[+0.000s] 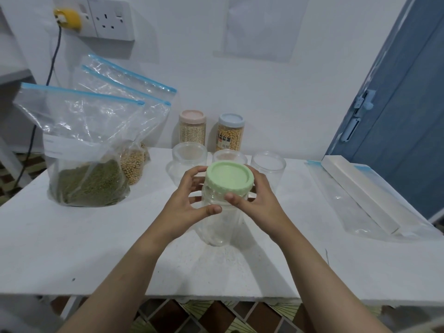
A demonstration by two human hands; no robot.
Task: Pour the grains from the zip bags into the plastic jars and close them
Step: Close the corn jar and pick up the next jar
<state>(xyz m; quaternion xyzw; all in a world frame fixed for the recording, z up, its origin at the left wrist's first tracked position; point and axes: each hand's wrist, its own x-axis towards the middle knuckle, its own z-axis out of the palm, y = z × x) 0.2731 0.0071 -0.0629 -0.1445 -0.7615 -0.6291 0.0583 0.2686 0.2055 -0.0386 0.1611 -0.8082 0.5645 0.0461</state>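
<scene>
Hands grip an empty clear jar (219,219): left hand (189,200) steadies its neck at 9 o'clock, right hand (254,198) curls round the green lid (228,177), likely to unscrew it.

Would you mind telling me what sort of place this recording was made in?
Probably a room in a home, set up for sorting pantry goods: a white table against a wall with a power socket, zip bags of grains, filled storage jars and a blue door.
</scene>
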